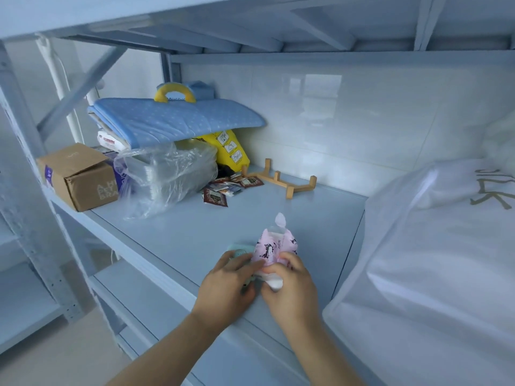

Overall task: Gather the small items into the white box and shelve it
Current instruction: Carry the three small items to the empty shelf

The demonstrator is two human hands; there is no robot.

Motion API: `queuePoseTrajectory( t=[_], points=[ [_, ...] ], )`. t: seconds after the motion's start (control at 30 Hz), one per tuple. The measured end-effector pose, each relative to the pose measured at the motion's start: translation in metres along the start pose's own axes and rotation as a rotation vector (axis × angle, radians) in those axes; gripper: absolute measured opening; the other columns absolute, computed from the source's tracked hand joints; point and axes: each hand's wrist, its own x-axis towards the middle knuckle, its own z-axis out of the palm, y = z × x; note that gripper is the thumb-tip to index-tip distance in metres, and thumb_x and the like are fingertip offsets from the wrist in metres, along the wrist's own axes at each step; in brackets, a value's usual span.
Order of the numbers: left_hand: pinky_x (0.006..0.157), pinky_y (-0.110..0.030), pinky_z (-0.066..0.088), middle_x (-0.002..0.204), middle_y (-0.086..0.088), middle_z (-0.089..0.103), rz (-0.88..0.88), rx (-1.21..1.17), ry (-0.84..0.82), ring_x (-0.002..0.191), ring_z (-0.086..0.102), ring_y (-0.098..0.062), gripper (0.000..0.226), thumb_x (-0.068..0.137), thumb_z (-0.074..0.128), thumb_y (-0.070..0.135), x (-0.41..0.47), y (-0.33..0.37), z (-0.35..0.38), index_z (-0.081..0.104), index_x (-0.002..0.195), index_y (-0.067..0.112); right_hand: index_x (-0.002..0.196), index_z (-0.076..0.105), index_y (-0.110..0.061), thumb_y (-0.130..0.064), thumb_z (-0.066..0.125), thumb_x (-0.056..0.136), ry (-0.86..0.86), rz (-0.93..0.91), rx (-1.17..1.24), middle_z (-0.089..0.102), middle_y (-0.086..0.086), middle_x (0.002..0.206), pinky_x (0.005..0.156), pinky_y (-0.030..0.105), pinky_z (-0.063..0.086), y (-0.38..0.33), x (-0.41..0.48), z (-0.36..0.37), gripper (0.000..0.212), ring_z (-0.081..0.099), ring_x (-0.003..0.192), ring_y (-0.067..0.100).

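Metal shelving unit (25, 151), pale blue-white, perforated uprights. Middle shelf board (223, 218), smooth, matt. Underside of upper shelf (278, 23) with cross ribs overhead. Diagonal brace (83, 87) across the left end. Lower shelf (25, 310) at bottom left. White pipe (55, 79) upright behind the brace. Rear wall (362, 112): glossy white tiles, bearing a pale window reflection (323, 87). Floor (55, 358): light beige. Lighting: soft, cool daylight.

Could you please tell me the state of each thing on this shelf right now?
Pink packet: top flap lifted, pinched by right hand.
Left hand: over small teal item, fingers touching packet.
Cardboard box: closed.
Sachets: loose on shelf.
Blue mat: folded.
Wooden rack: empty.
White box: open or closed, cannot tell.
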Motion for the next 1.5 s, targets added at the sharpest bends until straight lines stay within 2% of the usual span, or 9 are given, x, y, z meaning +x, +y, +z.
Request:
queuePoseTrajectory(
  t=[0.1, 0.23, 0.37, 0.57, 0.63, 0.7, 0.8, 1.2, 1.5],
  points=[
    [0.083, -0.034, 0.052, 0.135, 0.0, 0.05, -0.126, 0.046, -0.043, 0.127, 0.039, -0.024, 0.059, 0.076, 0.062, 0.024, -0.011, 0.004, 0.001, 0.048, 0.133, 0.029, 0.077, 0.071, -0.018, 0.0, 0.074, 0.055, -0.001, -0.007, 0.0, 0.061, 0.002, 0.104, 0.065, 0.018, 0.038, 0.005, -0.007, -0.004, 0.029, 0.063, 0.082, 0.024],
    [0.087, -0.035, 0.05, 0.141, 0.002, 0.04, -0.198, 0.082, -0.08, 0.132, 0.028, -0.021, 0.055, 0.08, 0.056, 0.032, -0.017, 0.011, 0.002, 0.044, 0.134, 0.031, 0.081, 0.071, -0.015, 0.001, 0.074, 0.059, -0.025, -0.037, 0.004, 0.06, 0.003, 0.108, 0.065, 0.02, 0.039, 0.006, -0.011, -0.006, 0.028, 0.063, 0.085, 0.025],
    [0.087, -0.038, 0.05, 0.144, 0.005, 0.033, -0.264, 0.122, -0.157, 0.135, 0.021, -0.021, 0.054, 0.088, 0.051, 0.041, -0.012, 0.019, 0.001, 0.031, 0.138, 0.043, 0.087, 0.071, -0.014, -0.005, 0.072, 0.066, -0.079, -0.055, 0.027, 0.058, 0.003, 0.117, 0.069, 0.027, 0.047, 0.004, -0.013, -0.006, 0.023, 0.061, 0.093, 0.027],
    [0.081, -0.035, 0.046, 0.143, 0.016, 0.04, -0.177, 0.213, -0.077, 0.131, 0.031, -0.021, 0.05, 0.09, 0.04, 0.021, -0.02, 0.025, -0.005, 0.036, 0.137, 0.036, 0.077, 0.072, -0.015, -0.002, 0.076, 0.06, -0.021, -0.099, 0.08, 0.063, 0.005, 0.107, 0.064, 0.023, 0.042, -0.003, -0.014, -0.011, 0.022, 0.063, 0.081, 0.029],
    [0.076, -0.038, 0.048, 0.137, 0.014, 0.049, -0.151, 0.205, -0.027, 0.127, 0.041, -0.023, 0.048, 0.087, 0.048, 0.015, -0.025, 0.026, -0.015, 0.047, 0.133, 0.03, 0.076, 0.072, -0.016, -0.001, 0.077, 0.058, -0.017, -0.13, 0.095, 0.064, 0.004, 0.105, 0.062, 0.023, 0.042, -0.007, -0.016, -0.009, 0.024, 0.063, 0.076, 0.029],
    [0.06, -0.041, 0.052, 0.12, 0.008, 0.065, -0.089, 0.22, 0.019, 0.111, 0.058, -0.029, 0.048, 0.073, 0.066, 0.007, -0.03, 0.026, -0.027, 0.062, 0.119, 0.022, 0.077, 0.071, -0.017, 0.0, 0.077, 0.058, -0.022, -0.178, 0.102, 0.064, 0.003, 0.104, 0.061, 0.022, 0.041, -0.012, -0.017, -0.008, 0.026, 0.062, 0.074, 0.028],
    [0.047, -0.038, 0.051, 0.107, 0.004, 0.071, -0.059, 0.284, 0.056, 0.099, 0.065, -0.032, 0.052, 0.059, 0.078, 0.004, -0.035, 0.02, -0.039, 0.069, 0.108, 0.019, 0.076, 0.07, -0.017, 0.001, 0.078, 0.056, -0.008, -0.239, 0.109, 0.064, 0.002, 0.102, 0.061, 0.019, 0.04, -0.021, -0.016, -0.004, 0.028, 0.062, 0.075, 0.026],
    [0.053, -0.04, 0.052, 0.112, 0.003, 0.069, -0.236, 0.362, 0.138, 0.107, 0.061, -0.035, 0.047, 0.068, 0.072, 0.004, -0.083, -0.062, -0.122, 0.066, 0.113, 0.019, 0.076, 0.07, -0.021, -0.007, 0.083, 0.055, -0.077, -0.404, 0.247, 0.065, 0.001, 0.105, 0.06, 0.018, 0.047, -0.121, -0.026, 0.068, 0.029, 0.065, 0.083, 0.022],
    [0.05, -0.038, 0.053, 0.111, 0.008, 0.068, -0.344, 0.5, 0.325, 0.106, 0.06, -0.032, 0.045, 0.072, 0.064, 0.003, -0.18, -0.178, -0.241, 0.063, 0.112, 0.022, 0.076, 0.068, -0.026, -0.009, 0.084, 0.054, -0.182, -0.552, 0.492, 0.063, -0.003, 0.103, 0.062, 0.01, 0.038, -0.276, -0.077, 0.172, 0.033, 0.064, 0.083, 0.016]
  ],
)
